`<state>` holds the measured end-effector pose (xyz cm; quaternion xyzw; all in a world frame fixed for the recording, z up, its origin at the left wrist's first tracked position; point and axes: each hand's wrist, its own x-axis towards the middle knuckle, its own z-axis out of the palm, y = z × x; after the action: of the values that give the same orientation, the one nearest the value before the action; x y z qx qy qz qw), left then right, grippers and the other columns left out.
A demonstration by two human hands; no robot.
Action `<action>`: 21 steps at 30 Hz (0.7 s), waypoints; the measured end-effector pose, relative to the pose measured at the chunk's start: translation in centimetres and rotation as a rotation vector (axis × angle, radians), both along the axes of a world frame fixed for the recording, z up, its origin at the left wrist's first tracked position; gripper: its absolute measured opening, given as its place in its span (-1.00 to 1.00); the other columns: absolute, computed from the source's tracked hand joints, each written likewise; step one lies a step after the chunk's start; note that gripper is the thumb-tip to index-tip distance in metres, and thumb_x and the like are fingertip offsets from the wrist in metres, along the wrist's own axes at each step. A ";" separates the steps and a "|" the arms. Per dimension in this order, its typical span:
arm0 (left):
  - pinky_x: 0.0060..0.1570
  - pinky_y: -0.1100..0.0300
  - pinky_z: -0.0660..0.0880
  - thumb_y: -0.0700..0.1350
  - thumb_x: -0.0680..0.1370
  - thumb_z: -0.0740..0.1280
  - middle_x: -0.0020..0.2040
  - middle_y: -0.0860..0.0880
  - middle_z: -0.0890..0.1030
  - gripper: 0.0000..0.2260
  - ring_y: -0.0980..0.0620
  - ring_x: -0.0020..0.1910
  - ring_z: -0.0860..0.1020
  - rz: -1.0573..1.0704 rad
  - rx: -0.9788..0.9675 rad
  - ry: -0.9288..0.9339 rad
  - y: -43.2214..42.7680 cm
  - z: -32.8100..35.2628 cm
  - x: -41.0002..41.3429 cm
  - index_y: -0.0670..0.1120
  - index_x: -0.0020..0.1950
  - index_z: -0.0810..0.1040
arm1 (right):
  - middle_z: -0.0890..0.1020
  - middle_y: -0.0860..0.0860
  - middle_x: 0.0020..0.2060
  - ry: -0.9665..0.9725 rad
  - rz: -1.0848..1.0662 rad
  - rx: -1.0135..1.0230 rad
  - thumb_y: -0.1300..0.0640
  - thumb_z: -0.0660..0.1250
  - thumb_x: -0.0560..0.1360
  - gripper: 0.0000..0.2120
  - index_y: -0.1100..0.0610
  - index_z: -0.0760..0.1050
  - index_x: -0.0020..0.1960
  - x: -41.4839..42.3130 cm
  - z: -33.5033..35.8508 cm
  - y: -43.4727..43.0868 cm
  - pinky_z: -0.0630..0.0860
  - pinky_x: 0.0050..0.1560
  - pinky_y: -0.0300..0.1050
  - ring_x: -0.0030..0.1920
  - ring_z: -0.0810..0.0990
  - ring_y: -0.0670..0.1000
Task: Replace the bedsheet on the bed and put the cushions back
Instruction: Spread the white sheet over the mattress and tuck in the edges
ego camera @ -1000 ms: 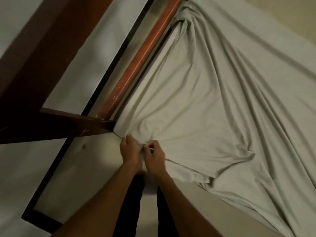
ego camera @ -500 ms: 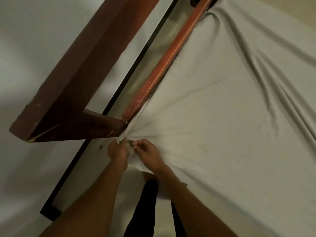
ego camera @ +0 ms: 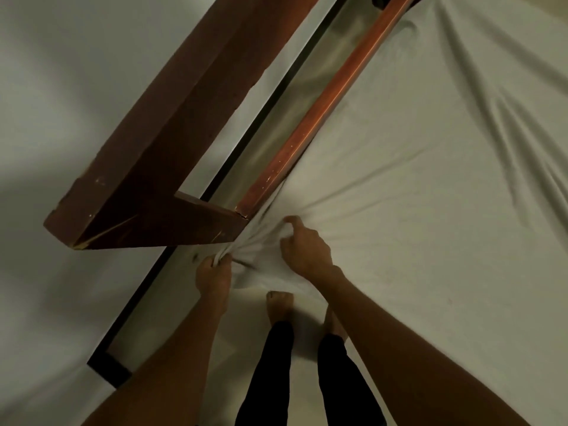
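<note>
Your left hand [ego camera: 213,273] pinches the bunched corner of the pale grey fabric bedsheet [ego camera: 430,210]. Your right hand [ego camera: 305,252] grips a fold just beside it, and the rest of the sheet lies spread up and to the right. The tuck-in corner sits just above your left hand, where the reddish-brown wooden side rail [ego camera: 322,118] meets the dark brown wooden end board [ego camera: 147,179], so the left hand looks better placed to lead.

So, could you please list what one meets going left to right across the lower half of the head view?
Black strip → left hand → right hand → bedsheet spread over the bed.
</note>
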<state>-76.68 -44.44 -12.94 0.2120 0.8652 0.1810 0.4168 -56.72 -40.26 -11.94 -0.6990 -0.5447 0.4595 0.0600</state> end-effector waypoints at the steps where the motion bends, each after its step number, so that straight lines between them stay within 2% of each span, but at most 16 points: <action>1: 0.01 0.04 0.49 -0.07 0.60 0.43 -0.02 -0.10 0.61 -0.74 -0.20 0.03 0.61 0.006 -0.022 0.029 0.1 -0.1 -0.3 -0.23 0.17 0.65 | 0.67 0.03 -0.02 -0.036 0.060 0.037 -0.03 0.23 0.62 -0.54 -0.09 0.24 0.50 -0.6 -0.1 0.4 0.65 -0.02 0.10 -0.09 0.65 0.08; 3: 0.02 0.07 0.46 -0.04 0.59 0.45 0.01 -0.11 0.63 -0.70 -0.16 0.04 0.60 -0.055 -0.065 0.071 0.1 -0.5 -0.8 -0.23 0.20 0.65 | 0.66 0.02 -0.11 -0.140 0.151 0.158 -0.07 0.21 0.64 -0.53 -0.08 0.19 0.52 -1.3 -0.5 1.6 0.64 -0.06 0.09 -0.18 0.64 0.08; 5: -0.02 0.08 0.46 -0.06 0.57 0.46 0.02 -0.17 0.68 -0.74 -0.21 0.04 0.63 -0.050 -0.060 0.109 0.3 -1.0 -0.9 -0.22 0.14 0.68 | 0.67 0.03 -0.17 -0.275 0.222 0.322 -0.09 0.17 0.67 -0.54 -0.04 0.24 0.54 -1.5 -1.3 3.3 0.59 -0.01 0.06 -0.21 0.63 0.11; 7: -0.08 0.04 0.50 -0.08 0.57 0.47 -0.06 -0.19 0.70 -0.80 -0.20 -0.07 0.64 -0.027 -0.022 0.025 0.3 -1.2 -0.7 -0.21 0.03 0.68 | 0.69 0.03 -0.19 -0.393 0.268 0.414 -0.06 0.13 0.69 -0.58 0.02 0.34 0.51 -1.5 -1.6 5.1 0.50 0.04 0.07 -0.21 0.64 0.13; 10: -0.21 0.09 0.51 -0.06 0.57 0.47 -0.23 -0.13 0.68 -0.83 -0.03 -0.27 0.60 -0.180 -0.050 -0.122 -0.4 -1.0 0.3 -0.14 -0.12 0.65 | 0.69 0.02 -0.22 -0.500 0.366 0.384 -0.01 0.11 0.68 -0.59 0.03 0.38 0.49 -1.2 -2.3 7.5 0.39 0.07 0.07 -0.24 0.62 0.11; 13: -0.32 0.16 0.40 -0.07 0.58 0.45 -0.34 -0.09 0.60 -0.78 0.03 -0.37 0.50 -0.199 -0.019 -0.031 -1.3 -1.4 0.6 -0.07 -0.26 0.60 | 0.69 0.01 -0.15 -0.490 0.505 0.301 -0.01 0.14 0.64 -0.60 -0.04 0.42 0.46 -1.0 -2.9 8.9 0.32 0.07 0.04 -0.15 0.63 0.08; 16: -0.22 0.06 0.50 0.00 0.55 0.44 -0.27 -0.06 0.62 -0.82 -0.02 -0.29 0.57 -0.267 0.015 0.001 -2.0 -1.5 0.7 -0.03 -0.22 0.63 | 0.68 0.01 -0.06 -0.438 0.644 0.266 0.02 0.22 0.61 -0.80 0.00 0.57 0.15 -1.3 -2.9 9.3 0.33 -0.03 -0.02 -0.11 0.62 0.08; 18: -0.19 0.06 0.54 0.09 0.49 0.43 -0.20 -0.03 0.58 -0.82 -0.03 -0.25 0.57 -0.421 0.042 0.087 -2.9 -1.5 0.6 0.02 -0.20 0.61 | 0.67 0.06 -0.02 -0.332 0.551 0.204 0.04 0.29 0.57 -0.81 0.05 0.59 0.12 -1.2 -2.9 9.1 0.47 -0.06 -0.03 -0.04 0.66 0.12; 21: -0.27 0.15 0.46 -0.05 0.51 0.50 -0.16 0.02 0.45 -0.89 0.06 -0.31 0.47 -0.524 0.159 0.336 -4.2 -0.7 1.0 -0.06 -0.12 0.64 | 0.68 0.07 -0.02 -0.179 0.354 0.196 0.08 0.27 0.56 -0.76 0.09 0.58 0.18 -0.5 -3.2 7.9 0.50 -0.16 -0.09 -0.06 0.66 0.12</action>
<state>-75.66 -48.61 -13.64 0.4865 0.8210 0.0970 0.2826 -57.25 -32.34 -15.15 -0.6213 -0.7039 0.3441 -0.0025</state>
